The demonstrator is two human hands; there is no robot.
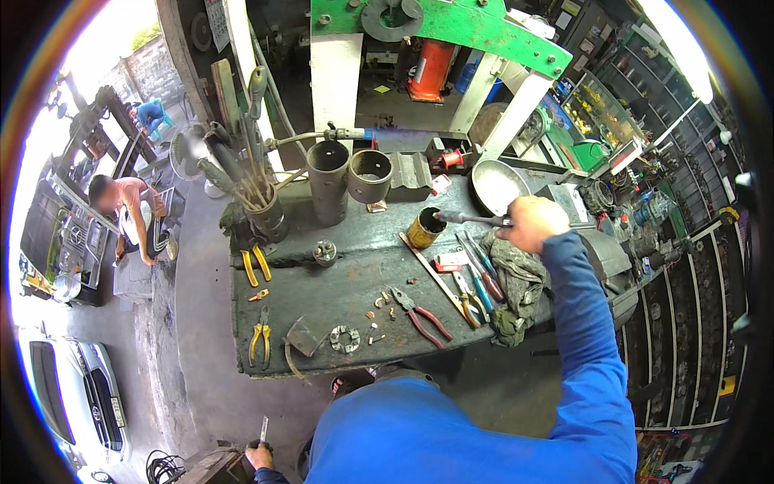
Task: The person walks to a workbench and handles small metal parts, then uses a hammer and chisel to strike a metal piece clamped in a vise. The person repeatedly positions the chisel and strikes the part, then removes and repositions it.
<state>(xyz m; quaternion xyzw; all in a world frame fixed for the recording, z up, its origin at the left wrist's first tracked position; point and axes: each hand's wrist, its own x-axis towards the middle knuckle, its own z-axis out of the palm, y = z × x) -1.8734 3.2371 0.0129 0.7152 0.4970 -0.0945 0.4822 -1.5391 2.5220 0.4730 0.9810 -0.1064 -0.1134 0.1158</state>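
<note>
My right hand (536, 224) is closed around the handle of a long dark tool (476, 219), whose exact kind I cannot make out. The tool's tip reaches left to the mouth of a small yellowish can (427, 228) on the workbench (363, 274). Low at the left, off the bench, my left hand (260, 456) grips a thin, flat metal strip (264, 429) that points up. Near the right hand sits a round metal pan (500, 187). Below it lie a crumpled grey-green rag (518, 274) and several hand tools, among them yellow-handled pliers (465, 298).
Red-handled pliers (419, 316), a slotted ring (345, 339) and yellow-handled pliers (260, 335) lie along the bench's near side. Tall metal cylinders (329, 184) and a tool holder (266, 218) stand behind. Beyond rises a green-and-white frame (443, 32). Another person (137, 211) crouches far left.
</note>
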